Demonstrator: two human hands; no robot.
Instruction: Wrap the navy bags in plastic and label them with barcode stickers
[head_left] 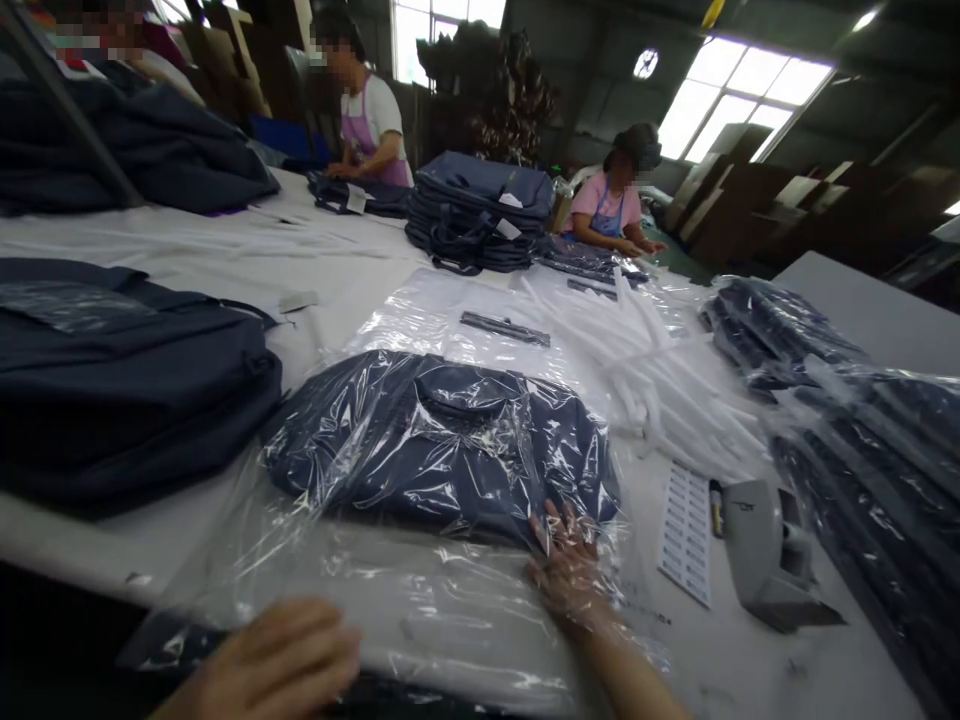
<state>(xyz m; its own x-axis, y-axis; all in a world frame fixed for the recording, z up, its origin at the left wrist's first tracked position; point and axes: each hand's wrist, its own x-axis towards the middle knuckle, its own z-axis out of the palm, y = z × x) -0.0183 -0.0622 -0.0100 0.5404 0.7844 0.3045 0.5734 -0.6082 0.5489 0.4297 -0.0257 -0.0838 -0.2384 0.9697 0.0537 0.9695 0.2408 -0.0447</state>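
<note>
A navy blue duffel bag (457,460) lies on the table in front of me inside a clear plastic bag (450,590), whose loose part spreads toward the near edge. My right hand (566,570) is under the clear film, fingers spread against the duffel bag's lower right. Over the plastic bag's near left part is my left hand (289,650), slightly blurred, its fingers extended to the right with nothing seen in them. Its thumb is hidden. Just beyond the duffel bag lies a flat clear plastic sheet (427,310) with a dark strip (506,328) on it.
Left stands another navy bag (135,390). White strips (652,370) lie right, near a label sheet (686,530), a marker (716,508) and a grey tape dispenser (776,555). Wrapped bags (862,470) line the right side. Stacked bags (480,205) and several people are behind.
</note>
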